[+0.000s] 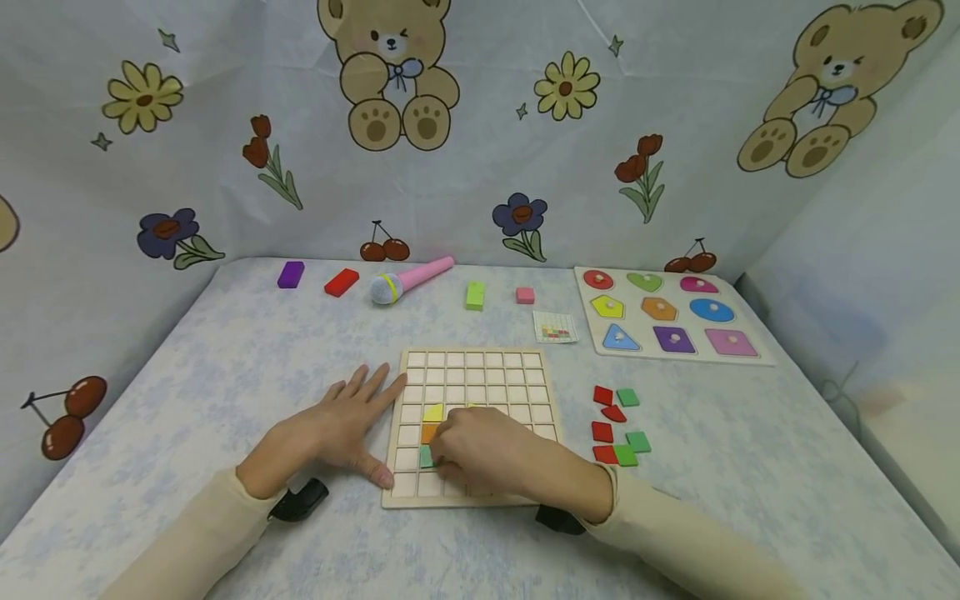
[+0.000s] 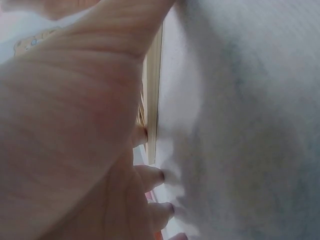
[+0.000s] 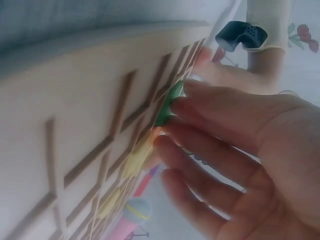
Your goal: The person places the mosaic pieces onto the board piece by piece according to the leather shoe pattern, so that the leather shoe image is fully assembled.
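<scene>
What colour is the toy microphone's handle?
Pink; the toy microphone shows best in the head view.

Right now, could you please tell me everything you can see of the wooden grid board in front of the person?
The wooden grid board is a pale, light-wood square tray divided by thin ribs into rows of small square cells. It lies flat on the table, most cells empty. Near its left side sit a yellow tile, an orange tile and a green tile. The left hand lies flat against its left edge; the right hand rests over it, fingertips at the green tile.
</scene>
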### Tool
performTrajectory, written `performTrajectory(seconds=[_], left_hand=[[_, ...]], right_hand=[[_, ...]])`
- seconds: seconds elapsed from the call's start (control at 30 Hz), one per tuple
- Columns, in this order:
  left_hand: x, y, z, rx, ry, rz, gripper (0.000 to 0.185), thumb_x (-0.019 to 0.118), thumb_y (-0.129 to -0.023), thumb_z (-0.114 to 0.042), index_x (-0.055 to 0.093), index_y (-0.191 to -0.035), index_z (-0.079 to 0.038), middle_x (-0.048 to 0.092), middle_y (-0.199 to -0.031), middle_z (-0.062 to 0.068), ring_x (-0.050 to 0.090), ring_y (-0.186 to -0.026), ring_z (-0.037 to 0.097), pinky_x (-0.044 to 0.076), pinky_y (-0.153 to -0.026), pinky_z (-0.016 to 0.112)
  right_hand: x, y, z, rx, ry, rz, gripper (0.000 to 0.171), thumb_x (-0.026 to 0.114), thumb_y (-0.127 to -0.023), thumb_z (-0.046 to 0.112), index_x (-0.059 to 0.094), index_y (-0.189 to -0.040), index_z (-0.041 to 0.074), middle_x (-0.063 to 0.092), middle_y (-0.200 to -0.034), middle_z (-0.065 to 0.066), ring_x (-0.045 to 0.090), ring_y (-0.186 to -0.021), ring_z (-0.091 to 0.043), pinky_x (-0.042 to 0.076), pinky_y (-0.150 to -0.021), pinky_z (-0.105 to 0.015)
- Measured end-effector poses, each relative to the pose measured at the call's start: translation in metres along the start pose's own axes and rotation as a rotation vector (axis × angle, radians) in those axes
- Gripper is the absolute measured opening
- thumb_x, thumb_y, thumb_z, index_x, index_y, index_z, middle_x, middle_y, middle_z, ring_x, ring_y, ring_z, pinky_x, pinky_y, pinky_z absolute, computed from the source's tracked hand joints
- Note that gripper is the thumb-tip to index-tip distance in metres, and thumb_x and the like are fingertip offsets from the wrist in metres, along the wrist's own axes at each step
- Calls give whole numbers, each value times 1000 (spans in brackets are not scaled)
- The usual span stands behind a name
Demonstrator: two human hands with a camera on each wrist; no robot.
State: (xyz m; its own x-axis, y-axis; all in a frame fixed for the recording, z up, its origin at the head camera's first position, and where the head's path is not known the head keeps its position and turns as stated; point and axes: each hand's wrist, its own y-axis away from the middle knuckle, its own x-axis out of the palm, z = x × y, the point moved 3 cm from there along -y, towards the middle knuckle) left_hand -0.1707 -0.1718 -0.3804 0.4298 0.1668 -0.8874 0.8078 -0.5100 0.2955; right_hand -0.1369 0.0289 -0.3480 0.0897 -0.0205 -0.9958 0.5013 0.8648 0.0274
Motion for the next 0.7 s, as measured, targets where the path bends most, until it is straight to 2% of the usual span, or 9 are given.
performTrajectory(seconds=[0.13, 0.23, 0.47, 0.7], left_hand=[[0, -1, 0, -6, -8, -1, 140, 80, -60, -74, 9, -162, -9, 2, -166, 26, 0, -151, 53, 12, -114, 73], [0, -1, 0, -7, -10, 0, 140, 80, -60, -74, 9, -162, -9, 2, -166, 26, 0, -151, 53, 12, -114, 73], [0, 0, -1, -5, -6, 3, 139, 80, -61, -73, 9, -162, -8, 1, -166, 26, 0, -151, 53, 11, -114, 73], [1, 1, -2, -7, -5, 0, 139, 80, -62, -72, 9, -162, -8, 1, -166, 26, -1, -151, 52, 11, -115, 72]], right_hand=[[-1, 12, 2, -43, 28, -25, 8, 68, -94, 18, 71, -88, 20, 67, -77, 14, 59, -74, -7, 45, -62, -18], [-1, 18, 1, -69, 34, -28, 4, 65, -97, 20, 69, -98, 20, 73, -87, 14, 61, -78, -9, 46, -67, -19], [3, 22, -6, -91, -62, -5, 10, 60, -100, 18, 68, -106, 20, 75, -105, 12, 58, -82, -11, 46, -74, -21], [4, 31, -14, -72, -178, 57, 26, 58, -102, 20, 69, -125, 21, 65, -134, 8, 60, -111, -13, 49, -96, -26]])
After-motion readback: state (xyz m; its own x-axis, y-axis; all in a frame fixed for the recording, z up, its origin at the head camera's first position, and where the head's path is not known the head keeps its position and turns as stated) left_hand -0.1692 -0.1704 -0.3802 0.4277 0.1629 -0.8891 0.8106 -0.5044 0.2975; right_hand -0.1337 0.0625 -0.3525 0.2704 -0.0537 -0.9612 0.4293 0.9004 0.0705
